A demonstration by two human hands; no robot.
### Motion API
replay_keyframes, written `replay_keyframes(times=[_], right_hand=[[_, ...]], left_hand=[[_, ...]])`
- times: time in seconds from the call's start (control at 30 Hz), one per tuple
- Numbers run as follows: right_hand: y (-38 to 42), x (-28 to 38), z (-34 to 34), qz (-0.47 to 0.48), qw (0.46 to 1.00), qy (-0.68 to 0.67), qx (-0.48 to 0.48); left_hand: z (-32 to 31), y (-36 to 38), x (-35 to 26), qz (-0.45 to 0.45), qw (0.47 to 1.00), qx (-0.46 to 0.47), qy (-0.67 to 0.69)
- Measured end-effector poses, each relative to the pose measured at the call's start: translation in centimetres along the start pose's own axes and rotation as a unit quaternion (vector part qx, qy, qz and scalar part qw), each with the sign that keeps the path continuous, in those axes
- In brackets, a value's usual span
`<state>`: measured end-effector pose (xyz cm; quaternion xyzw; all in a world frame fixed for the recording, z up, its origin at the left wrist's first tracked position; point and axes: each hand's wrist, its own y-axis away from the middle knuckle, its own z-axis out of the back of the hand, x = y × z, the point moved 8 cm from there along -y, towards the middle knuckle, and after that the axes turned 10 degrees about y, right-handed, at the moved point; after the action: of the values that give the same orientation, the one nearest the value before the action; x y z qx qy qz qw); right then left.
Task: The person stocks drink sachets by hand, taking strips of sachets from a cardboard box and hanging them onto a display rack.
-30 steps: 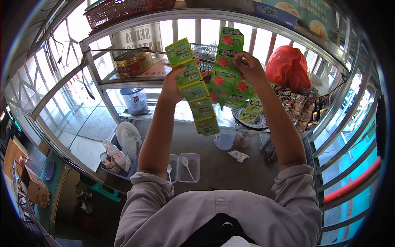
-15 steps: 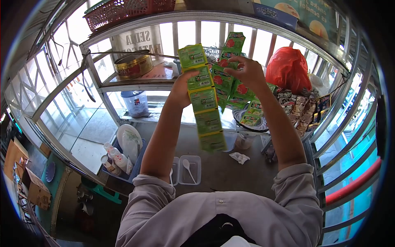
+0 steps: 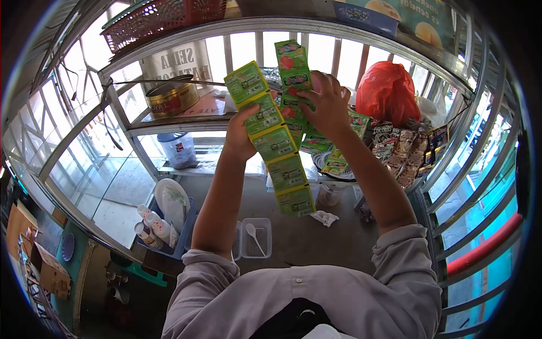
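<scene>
My left hand (image 3: 241, 134) grips a long strip of joined green sachets (image 3: 274, 141) with yellow edges, its lower end hanging over the grey counter. Just right of it, my right hand (image 3: 327, 107) has its fingers closed on a second green strip (image 3: 293, 62) with red fruit pictures. The lower part of that second strip passes behind the first one. Below my right hand, more green sachets (image 3: 337, 162) lie in a basket, partly hidden by my forearm.
A red plastic bag (image 3: 387, 93) and brown sachets (image 3: 407, 150) are at the right. A gold tin (image 3: 172, 100) stands on the shelf. At the left, a blue crate (image 3: 189, 226) holds cups. A clear container (image 3: 263, 226) with a spoon lies on the counter.
Both strips have shifted left and the one in my left hand is more tilted. My right hand has moved left and closed on the fruit-picture strip. The view has shifted slightly.
</scene>
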<state>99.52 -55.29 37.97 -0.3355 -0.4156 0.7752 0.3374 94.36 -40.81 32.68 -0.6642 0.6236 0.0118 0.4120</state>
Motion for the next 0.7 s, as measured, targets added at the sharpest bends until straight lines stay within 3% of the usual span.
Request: replay_keyframes(times=[0.07, 0.13, 0.23, 0.4, 0.47, 0.7], right_hand=[[-0.1, 0.7, 1.4, 0.025, 0.997, 0.035, -0.065], [-0.1, 0.9, 1.0, 0.029, 0.998, 0.033, -0.054], [0.0, 1.2, -0.3, 0.051, 0.998, 0.015, -0.038], [-0.1, 2.0, -0.4, 0.074, 0.997, -0.019, -0.029], [0.0, 2.0, -2.0, 0.041, 0.994, -0.058, 0.088], [-0.5, 2.4, -1.6, 0.026, 0.975, -0.146, 0.164]], left_hand=[[0.7, -0.3, 0.0, 0.003, 1.000, -0.001, 0.012], [2.4, -0.5, -0.7, -0.033, 0.997, -0.062, 0.031], [3.5, -1.0, -1.6, -0.082, 0.994, -0.069, 0.001], [3.4, -1.3, -1.4, -0.078, 0.996, -0.042, 0.030], [3.4, -1.3, -1.1, -0.083, 0.995, -0.037, 0.042], [1.7, 0.0, -0.4, -0.069, 0.994, -0.074, 0.034]])
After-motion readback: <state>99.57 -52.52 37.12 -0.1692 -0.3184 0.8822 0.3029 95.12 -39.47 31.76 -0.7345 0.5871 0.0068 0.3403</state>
